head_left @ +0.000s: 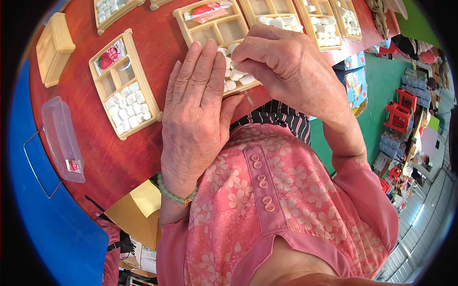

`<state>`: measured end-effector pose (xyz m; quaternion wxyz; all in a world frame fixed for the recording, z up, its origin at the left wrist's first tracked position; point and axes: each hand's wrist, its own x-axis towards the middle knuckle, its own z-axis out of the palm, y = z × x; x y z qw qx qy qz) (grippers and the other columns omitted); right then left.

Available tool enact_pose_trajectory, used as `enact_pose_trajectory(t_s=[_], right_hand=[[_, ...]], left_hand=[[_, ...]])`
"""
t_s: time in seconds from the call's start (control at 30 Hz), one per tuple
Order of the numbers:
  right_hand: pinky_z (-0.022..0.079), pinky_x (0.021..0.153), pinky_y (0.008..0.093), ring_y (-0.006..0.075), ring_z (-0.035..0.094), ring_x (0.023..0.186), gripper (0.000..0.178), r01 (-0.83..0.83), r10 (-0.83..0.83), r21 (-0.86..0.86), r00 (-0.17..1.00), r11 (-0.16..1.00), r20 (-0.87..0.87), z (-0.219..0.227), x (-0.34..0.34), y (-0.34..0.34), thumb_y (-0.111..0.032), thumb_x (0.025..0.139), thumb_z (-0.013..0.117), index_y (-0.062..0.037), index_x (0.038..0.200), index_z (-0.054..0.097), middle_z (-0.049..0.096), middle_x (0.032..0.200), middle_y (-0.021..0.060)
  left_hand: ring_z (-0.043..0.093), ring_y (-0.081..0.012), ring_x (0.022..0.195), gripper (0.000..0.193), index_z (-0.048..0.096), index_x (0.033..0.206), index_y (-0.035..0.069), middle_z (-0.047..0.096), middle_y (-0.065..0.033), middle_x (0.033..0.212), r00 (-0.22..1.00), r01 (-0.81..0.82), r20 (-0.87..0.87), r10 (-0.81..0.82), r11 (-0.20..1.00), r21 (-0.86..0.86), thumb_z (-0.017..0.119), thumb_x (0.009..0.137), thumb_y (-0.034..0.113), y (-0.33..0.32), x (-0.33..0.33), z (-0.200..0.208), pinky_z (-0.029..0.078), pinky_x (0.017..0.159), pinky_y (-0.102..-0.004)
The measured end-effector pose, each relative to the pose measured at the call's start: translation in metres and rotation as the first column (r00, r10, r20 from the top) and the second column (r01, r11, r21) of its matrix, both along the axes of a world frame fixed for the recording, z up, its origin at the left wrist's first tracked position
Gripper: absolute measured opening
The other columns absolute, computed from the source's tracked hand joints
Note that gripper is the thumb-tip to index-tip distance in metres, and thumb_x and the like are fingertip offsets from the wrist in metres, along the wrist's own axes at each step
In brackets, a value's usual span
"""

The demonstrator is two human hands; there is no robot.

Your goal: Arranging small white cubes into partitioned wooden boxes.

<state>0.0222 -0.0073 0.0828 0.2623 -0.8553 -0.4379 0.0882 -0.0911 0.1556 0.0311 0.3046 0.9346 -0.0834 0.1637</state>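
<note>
A cream compartment tray (pixel 189 29) lies at the table's near edge, its lower section filled with white marshmallows (pixel 235 75). A clear packet with a strawberry print (pixel 210 9) sits in its top compartment. My left hand (pixel 195 105) lies flat, fingers stretched out, with the fingertips over the tray's left side. Above the marshmallows my right hand (pixel 286 62) has thumb and fingers pinched together; what they hold, if anything, is hidden. A similar tray (pixel 151 102) stands to the left, with marshmallows and a red-and-white strawberry packet (pixel 110 57).
Several more cream trays with marshmallows, one of them (pixel 329 24), line the far side of the red table (pixel 119 167). Empty stacked trays (pixel 55 47) and a clear plastic lid (pixel 62 138) with a small packet are at left. Cartons (pixel 354 86) stand right, below the table.
</note>
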Motion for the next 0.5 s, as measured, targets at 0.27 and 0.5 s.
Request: enact_pose_trajectory(t_s=[0.27, 0.5], right_hand=[[0.051, 0.067, 0.0324, 0.0215, 0.066, 0.076, 0.007, 0.024, -0.004, 0.136, 0.99, 0.99, -0.141, -0.008, 0.004, 0.001, -0.001, 0.087, 0.071, -0.0023, 0.094, 0.07, 0.064, 0.083, 0.0065], [0.048, 0.063, 0.0252, 0.0114, 0.062, 0.073, 0.007, 0.145, -0.074, 0.203, 0.945, 0.968, -0.319, 0.005, -0.006, 0.0, -0.004, 0.094, 0.068, 0.0001, 0.098, 0.071, 0.062, 0.081, 0.0013]], left_hand=[[0.049, -0.0394, 0.137, 0.054, 0.057, 0.136, -0.003, 0.055, -0.0186, 0.144, 1.0, -0.004, 0.015, 0.004, 1.0, -0.019, 0.073, 0.089, 0.018, 0.001, 0.0, 0.002, 0.044, 0.11, -0.0485], [0.052, -0.0406, 0.133, 0.053, 0.057, 0.135, -0.004, 0.056, -0.019, 0.143, 0.997, -0.008, 0.074, 0.013, 0.998, -0.067, 0.074, 0.088, 0.014, 0.001, 0.0, 0.002, 0.047, 0.108, -0.048]])
